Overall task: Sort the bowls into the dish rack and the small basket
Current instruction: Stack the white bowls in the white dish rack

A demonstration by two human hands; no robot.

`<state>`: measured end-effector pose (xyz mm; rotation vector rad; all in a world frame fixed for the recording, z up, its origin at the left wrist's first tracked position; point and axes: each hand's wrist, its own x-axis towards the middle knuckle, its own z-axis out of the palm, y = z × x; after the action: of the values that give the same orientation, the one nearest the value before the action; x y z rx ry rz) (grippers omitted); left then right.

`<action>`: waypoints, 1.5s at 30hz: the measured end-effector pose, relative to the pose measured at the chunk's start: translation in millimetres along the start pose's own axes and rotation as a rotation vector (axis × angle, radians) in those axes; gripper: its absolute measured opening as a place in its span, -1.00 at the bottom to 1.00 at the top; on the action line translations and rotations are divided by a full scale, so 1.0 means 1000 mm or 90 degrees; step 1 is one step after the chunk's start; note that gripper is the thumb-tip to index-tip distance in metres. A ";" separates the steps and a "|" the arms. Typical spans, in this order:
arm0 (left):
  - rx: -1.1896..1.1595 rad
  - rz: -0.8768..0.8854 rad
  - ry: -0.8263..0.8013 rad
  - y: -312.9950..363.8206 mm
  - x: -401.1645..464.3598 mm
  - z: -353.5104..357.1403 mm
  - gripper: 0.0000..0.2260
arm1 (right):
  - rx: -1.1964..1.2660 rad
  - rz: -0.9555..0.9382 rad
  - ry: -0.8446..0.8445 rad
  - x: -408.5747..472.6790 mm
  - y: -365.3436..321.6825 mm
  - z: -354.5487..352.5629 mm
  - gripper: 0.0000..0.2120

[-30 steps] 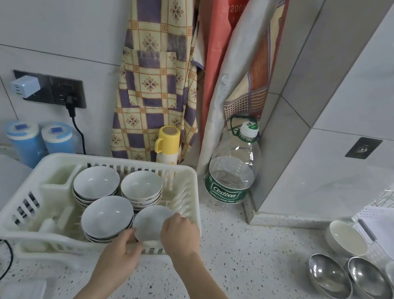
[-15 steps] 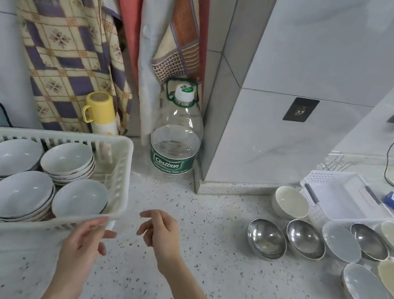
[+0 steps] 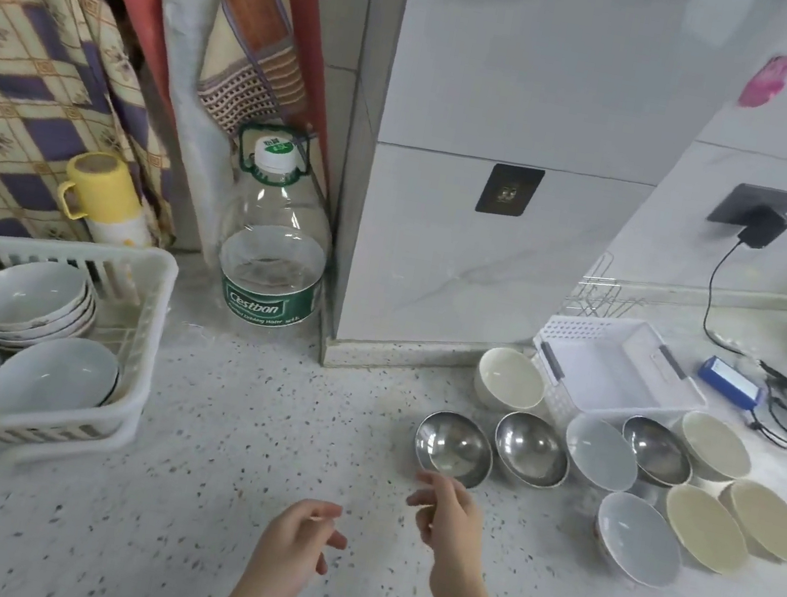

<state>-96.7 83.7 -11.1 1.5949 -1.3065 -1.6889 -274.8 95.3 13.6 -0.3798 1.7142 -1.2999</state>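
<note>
The nearest steel bowl [image 3: 454, 448] sits on the speckled counter [image 3: 233, 402] just beyond the right hand [image 3: 451, 516], whose loosely curled fingers hold nothing, while the left hand [image 3: 296, 540] hovers empty, well right of the dish rack [image 3: 143, 334].

White slotted plastic dish rack [image 3: 147, 309] at left on speckled counter, holds pale grey-white ceramic bowls [image 3: 24, 301] in nested stacks, all upright; small white plastic basket [image 3: 577, 337] at right by wall, nothing visible inside; loose bowls in front of it, upright: 3 shiny steel bowls [image 3: 454, 448], 2 grey-white ceramic bowls [image 3: 637, 546], cream bowls [image 3: 705, 530] incl. one deep cream bowl [image 3: 510, 379] touching basket corner.
</note>
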 end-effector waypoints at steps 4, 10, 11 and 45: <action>0.111 -0.013 -0.116 -0.007 -0.009 0.024 -0.85 | 0.040 0.015 0.066 -0.011 0.013 -0.025 -0.83; 0.174 -0.022 -0.216 -0.001 -0.010 0.076 -0.86 | 0.053 0.001 0.126 -0.013 0.009 -0.079 -0.82; 0.178 -0.023 -0.236 0.002 -0.009 0.087 -0.86 | 0.057 -0.004 0.143 -0.010 0.006 -0.091 -0.82; 0.042 -0.100 -0.081 0.046 0.040 0.335 -0.72 | -0.052 0.002 0.064 0.144 -0.067 -0.331 -0.84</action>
<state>-432.0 134.5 -34.4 1.6919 -1.3409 -1.8868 -635.4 164.0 9.2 -0.3645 1.8562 -1.2682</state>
